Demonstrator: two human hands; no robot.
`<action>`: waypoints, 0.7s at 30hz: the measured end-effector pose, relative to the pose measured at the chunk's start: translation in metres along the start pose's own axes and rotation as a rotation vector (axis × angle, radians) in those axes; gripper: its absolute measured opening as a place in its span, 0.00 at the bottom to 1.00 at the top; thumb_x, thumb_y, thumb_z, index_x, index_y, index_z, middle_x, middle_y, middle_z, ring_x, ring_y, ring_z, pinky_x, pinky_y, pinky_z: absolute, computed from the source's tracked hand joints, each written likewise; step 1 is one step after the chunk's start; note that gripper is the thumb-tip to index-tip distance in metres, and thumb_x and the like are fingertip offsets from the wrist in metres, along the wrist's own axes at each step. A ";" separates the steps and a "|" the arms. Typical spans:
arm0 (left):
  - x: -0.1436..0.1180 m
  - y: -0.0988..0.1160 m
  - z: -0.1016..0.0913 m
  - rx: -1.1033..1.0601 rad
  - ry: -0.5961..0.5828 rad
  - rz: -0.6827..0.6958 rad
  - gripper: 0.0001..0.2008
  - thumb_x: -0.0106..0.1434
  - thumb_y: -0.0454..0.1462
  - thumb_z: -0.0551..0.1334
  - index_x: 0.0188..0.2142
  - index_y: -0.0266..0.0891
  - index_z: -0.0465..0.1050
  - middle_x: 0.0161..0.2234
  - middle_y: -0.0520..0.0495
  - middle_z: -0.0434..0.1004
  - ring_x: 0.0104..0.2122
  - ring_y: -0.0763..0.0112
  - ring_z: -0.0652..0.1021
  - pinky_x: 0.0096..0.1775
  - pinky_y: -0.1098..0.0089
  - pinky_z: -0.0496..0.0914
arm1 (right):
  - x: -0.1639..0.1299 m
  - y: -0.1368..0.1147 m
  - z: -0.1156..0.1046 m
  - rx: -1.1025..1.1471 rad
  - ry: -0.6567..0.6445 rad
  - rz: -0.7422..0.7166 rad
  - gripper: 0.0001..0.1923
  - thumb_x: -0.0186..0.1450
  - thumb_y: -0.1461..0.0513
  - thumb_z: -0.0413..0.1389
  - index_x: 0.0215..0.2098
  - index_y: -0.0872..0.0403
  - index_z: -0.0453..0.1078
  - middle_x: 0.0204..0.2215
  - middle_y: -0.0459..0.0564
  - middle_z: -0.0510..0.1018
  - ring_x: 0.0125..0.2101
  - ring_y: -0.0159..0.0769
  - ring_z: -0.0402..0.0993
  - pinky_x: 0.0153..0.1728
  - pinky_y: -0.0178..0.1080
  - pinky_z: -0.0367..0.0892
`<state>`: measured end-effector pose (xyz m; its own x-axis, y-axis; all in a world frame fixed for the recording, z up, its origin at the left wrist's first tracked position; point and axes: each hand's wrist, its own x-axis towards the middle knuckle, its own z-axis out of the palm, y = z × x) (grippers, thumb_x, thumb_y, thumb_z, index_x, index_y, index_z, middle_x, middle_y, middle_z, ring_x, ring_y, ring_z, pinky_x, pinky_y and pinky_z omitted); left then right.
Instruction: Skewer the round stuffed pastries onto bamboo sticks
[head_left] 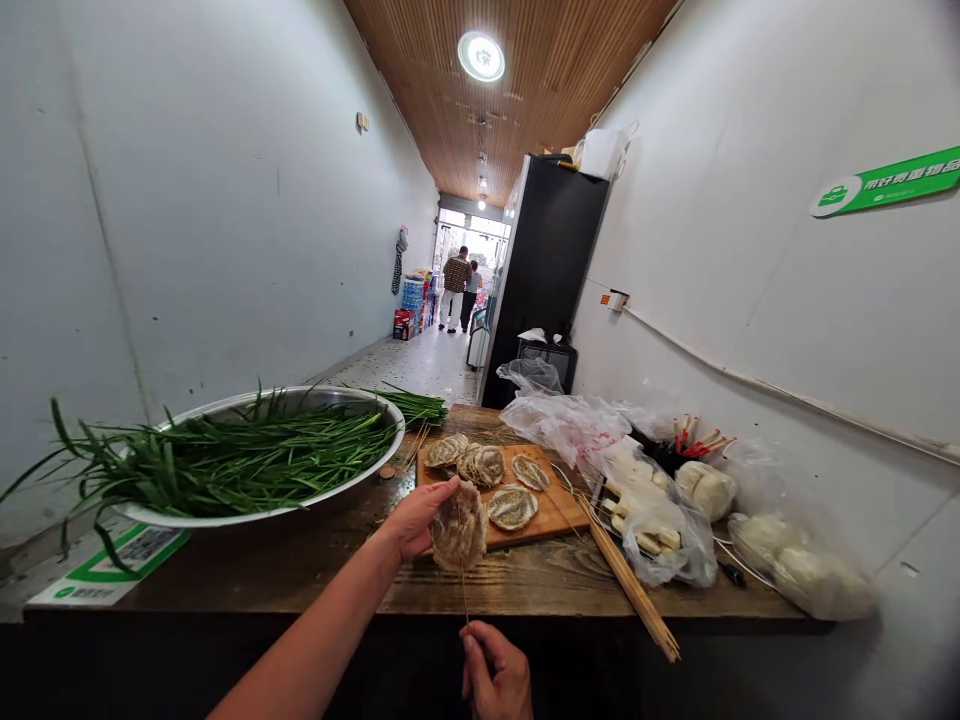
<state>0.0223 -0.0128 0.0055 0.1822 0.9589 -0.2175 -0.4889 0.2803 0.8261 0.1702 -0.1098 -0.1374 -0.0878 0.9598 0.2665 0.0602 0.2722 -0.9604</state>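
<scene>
My left hand (417, 518) pinches the edge of a round, flat, beige-brown piece of food (459, 535) with a ruffled rim; its exact kind is unclear. A thin bamboo skewer (464, 598) runs up into this piece from below. Lower down, past the table's front edge, my right hand (496, 672) is closed round the skewer's bottom end. Behind the held piece lies a wooden cutting board (562, 512). Several similar round pieces (513, 507) rest on it, some overlapping. A bundle of bamboo skewers (630, 588) lies to the right, its ends jutting over the table edge.
At left a wide metal bowl (397, 430) holds long green chives (247, 455), some hanging over its rim. Plastic bags (675, 540) with pale food crowd the right side. A dark cabinet (551, 260) stands beyond the table (322, 575). Two people (457, 285) are near the far doorway.
</scene>
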 end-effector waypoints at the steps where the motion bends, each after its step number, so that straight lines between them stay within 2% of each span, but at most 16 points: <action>1: 0.000 0.000 0.001 -0.001 0.001 -0.011 0.08 0.58 0.36 0.62 0.30 0.29 0.75 0.27 0.41 0.79 0.26 0.67 0.78 0.33 0.70 0.72 | -0.001 0.001 0.002 0.006 0.020 -0.006 0.20 0.63 0.49 0.48 0.30 0.56 0.72 0.09 0.39 0.59 0.11 0.26 0.56 0.15 0.29 0.55; 6: 0.003 0.002 0.002 -0.013 -0.049 -0.003 0.09 0.58 0.37 0.63 0.32 0.30 0.75 0.29 0.40 0.79 0.27 0.67 0.78 0.34 0.70 0.72 | 0.002 0.002 0.001 0.010 0.107 -0.019 0.21 0.63 0.49 0.47 0.30 0.56 0.72 0.10 0.39 0.57 0.11 0.26 0.53 0.14 0.30 0.52; 10: -0.001 -0.012 0.009 -0.067 -0.049 0.021 0.10 0.55 0.37 0.65 0.35 0.30 0.74 0.31 0.41 0.79 0.29 0.66 0.79 0.34 0.69 0.73 | 0.011 0.001 -0.006 -0.024 0.113 -0.018 0.20 0.64 0.51 0.47 0.30 0.57 0.71 0.12 0.40 0.61 0.14 0.26 0.57 0.17 0.30 0.56; 13: -0.004 -0.028 0.020 -0.148 0.040 0.013 0.08 0.56 0.34 0.64 0.34 0.30 0.73 0.30 0.42 0.79 0.28 0.67 0.79 0.33 0.70 0.73 | 0.015 0.003 -0.002 -0.038 0.161 -0.005 0.19 0.63 0.51 0.48 0.29 0.57 0.71 0.12 0.40 0.61 0.14 0.26 0.58 0.19 0.30 0.58; 16: 0.001 -0.037 0.028 -0.215 0.206 0.086 0.05 0.60 0.33 0.60 0.35 0.31 0.71 0.26 0.44 0.78 0.26 0.69 0.78 0.32 0.69 0.73 | 0.014 0.005 0.009 0.000 0.192 0.002 0.21 0.63 0.49 0.48 0.30 0.57 0.72 0.11 0.40 0.61 0.12 0.26 0.57 0.17 0.30 0.57; 19: 0.010 -0.039 0.027 -0.212 0.363 0.122 0.05 0.60 0.33 0.60 0.34 0.31 0.69 0.21 0.46 0.76 0.22 0.69 0.77 0.29 0.69 0.73 | 0.012 0.002 0.016 0.004 0.213 -0.027 0.23 0.62 0.47 0.48 0.28 0.56 0.73 0.09 0.40 0.60 0.10 0.26 0.56 0.13 0.29 0.56; 21: 0.015 -0.040 0.025 -0.205 0.403 0.115 0.04 0.60 0.33 0.60 0.33 0.31 0.69 0.21 0.47 0.76 0.20 0.69 0.77 0.28 0.69 0.73 | 0.011 -0.002 0.016 -0.016 0.230 -0.041 0.23 0.60 0.46 0.48 0.27 0.55 0.74 0.08 0.41 0.61 0.09 0.27 0.57 0.12 0.29 0.58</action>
<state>0.0660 -0.0110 -0.0177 -0.2091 0.9137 -0.3486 -0.6523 0.1352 0.7458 0.1532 -0.1007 -0.1334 0.1388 0.9375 0.3191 0.0777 0.3110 -0.9472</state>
